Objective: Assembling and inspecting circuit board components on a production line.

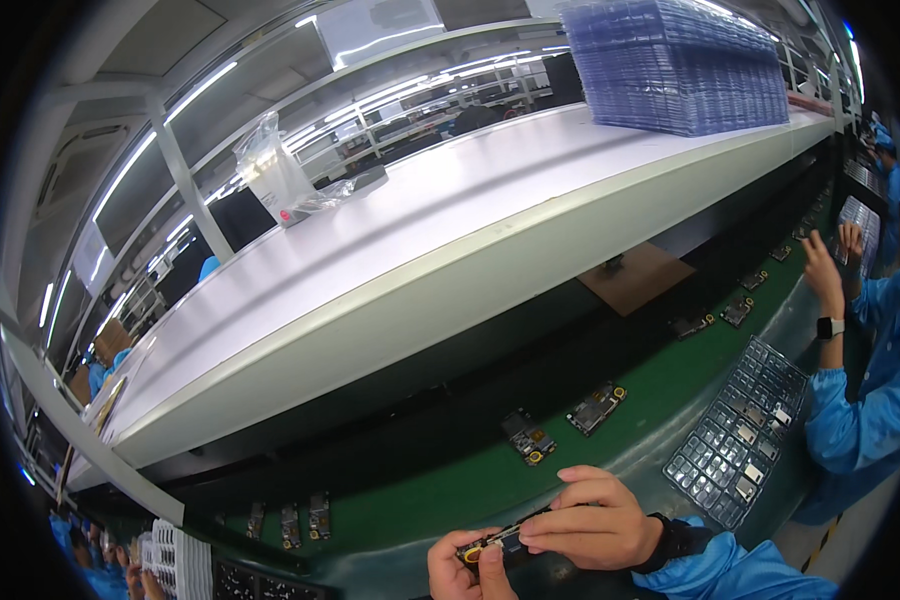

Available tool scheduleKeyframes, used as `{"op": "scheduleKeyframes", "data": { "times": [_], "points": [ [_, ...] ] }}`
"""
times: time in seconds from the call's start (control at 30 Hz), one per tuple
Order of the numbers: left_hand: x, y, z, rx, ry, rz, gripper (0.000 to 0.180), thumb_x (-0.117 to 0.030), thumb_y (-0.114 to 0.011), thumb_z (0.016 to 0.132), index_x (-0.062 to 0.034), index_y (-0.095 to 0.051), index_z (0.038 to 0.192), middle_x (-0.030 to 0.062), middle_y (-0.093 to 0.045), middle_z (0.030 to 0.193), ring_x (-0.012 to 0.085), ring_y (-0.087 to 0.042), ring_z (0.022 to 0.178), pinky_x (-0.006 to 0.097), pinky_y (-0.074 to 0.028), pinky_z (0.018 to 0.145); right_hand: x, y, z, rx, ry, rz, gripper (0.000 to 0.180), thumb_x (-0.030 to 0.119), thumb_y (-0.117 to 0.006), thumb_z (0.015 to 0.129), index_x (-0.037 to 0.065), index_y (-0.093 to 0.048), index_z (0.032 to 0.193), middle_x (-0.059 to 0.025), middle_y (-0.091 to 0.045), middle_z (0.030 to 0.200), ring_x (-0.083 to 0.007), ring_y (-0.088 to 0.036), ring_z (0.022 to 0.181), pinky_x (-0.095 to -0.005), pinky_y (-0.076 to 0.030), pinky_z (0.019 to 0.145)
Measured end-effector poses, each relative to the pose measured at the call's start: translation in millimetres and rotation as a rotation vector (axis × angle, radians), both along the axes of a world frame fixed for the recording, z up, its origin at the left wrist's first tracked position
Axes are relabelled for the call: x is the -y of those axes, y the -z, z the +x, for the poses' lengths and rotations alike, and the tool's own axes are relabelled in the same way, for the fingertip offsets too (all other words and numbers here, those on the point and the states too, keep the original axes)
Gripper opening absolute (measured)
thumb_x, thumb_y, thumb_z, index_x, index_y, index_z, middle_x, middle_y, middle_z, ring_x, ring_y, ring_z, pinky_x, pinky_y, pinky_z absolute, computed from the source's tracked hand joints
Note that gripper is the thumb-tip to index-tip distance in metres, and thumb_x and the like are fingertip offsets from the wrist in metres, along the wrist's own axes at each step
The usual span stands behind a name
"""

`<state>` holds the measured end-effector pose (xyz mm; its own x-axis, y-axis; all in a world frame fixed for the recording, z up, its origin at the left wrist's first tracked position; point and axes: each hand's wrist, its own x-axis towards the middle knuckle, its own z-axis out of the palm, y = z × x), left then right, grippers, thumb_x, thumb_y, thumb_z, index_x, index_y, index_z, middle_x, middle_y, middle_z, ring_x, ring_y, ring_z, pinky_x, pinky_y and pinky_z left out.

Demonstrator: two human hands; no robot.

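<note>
The fingers of the right hand (592, 522) are curled down over a small dark circuit board (505, 541), pinching its upper long edge, while the fingers of the left hand (465, 570) close on its yellow-tipped near end, thumb on top. The board lies between the two hands, its long axis running from the left thumb up and rightward under the right fingers, so both hands share the grip and neither is free.

Just beyond the right fingers, two more boards (528, 438) lie apart on the green conveyor belt (670, 385). To the right of the right hand sits a clear compartment tray (740, 430) on the bench edge. Farther out, a co-worker's hand (822, 268) is raised.
</note>
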<state>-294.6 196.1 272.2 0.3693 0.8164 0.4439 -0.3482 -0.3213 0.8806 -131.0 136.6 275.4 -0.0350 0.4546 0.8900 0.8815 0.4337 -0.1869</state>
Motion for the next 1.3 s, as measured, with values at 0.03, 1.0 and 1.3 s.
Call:
{"op": "scheduleKeyframes", "data": {
  "times": [0.03,1.0,1.3],
  "points": [
    [0,2,0,-0.011,-0.012,0.016,0.024,0.0,-0.054,0.101,0.0029,-0.047,0.124,0.0119,-0.061,0.111,0.0129,-0.059,0.095,0.025,-0.049,0.087,0,-1,0,-0.004,-0.005,0.008,0.023,0.015,-0.085,0.074,0.017,-0.079,0.097,0.0095,-0.072,0.107,-0.0135,-0.057,0.092,-0.0384,-0.049,0.099],
    [-24,4,5,-0.368,-0.059,0.334,0.018,0.0,-0.067,0.092,-0.0006,-0.061,0.108,0.0127,-0.067,0.085,0.0186,-0.065,0.072,0.029,-0.052,0.067,-4,11,14,-0.335,-0.164,-0.406,0.019,0.018,-0.082,0.081,0.007,-0.074,0.094,-0.007,-0.068,0.08,-0.0237,-0.064,0.072,-0.0349,-0.05,0.062],
    [-78,1,-29,-0.804,0.44,0.479,0.026,-0.004,-0.065,0.091,-0.0022,-0.061,0.116,0.0161,-0.069,0.088,0.0292,-0.07,0.075,0.034,-0.054,0.067,-42,48,15,-0.319,-0.575,-1.219,0.031,0.032,-0.073,0.092,0.005,-0.07,0.075,-0.0033,-0.053,0.055,-0.011,-0.054,0.054,-0.0282,-0.041,0.051]
  ]
}}
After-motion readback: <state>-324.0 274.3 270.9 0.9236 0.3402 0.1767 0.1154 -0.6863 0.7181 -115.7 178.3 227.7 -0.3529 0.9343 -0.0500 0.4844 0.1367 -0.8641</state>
